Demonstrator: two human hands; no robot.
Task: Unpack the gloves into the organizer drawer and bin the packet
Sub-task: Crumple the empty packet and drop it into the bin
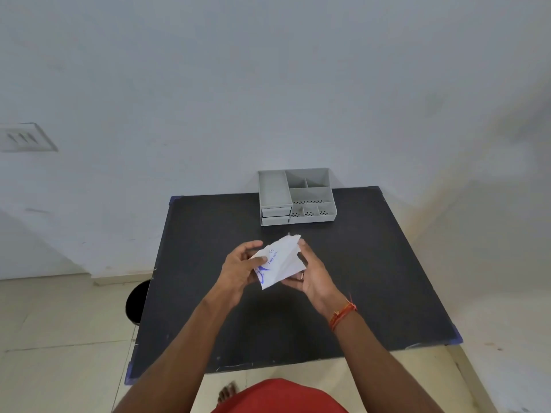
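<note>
A white paper packet (278, 262) with blue print is held in the air above the middle of the black table (208, 308). My left hand (240, 271) grips its left edge with thumb on top. My right hand (310, 274) holds its right, torn edge. No gloves are visible outside the packet. The grey organizer (296, 195) stands at the table's far edge, beyond my hands, with open compartments on top and two small drawers (275, 216) at its front left, both closed.
A round black bin (137, 302) sits on the tiled floor at the table's left side, partly hidden by the tabletop. A white wall rises right behind the table. My bare foot and red clothing show at the bottom edge.
</note>
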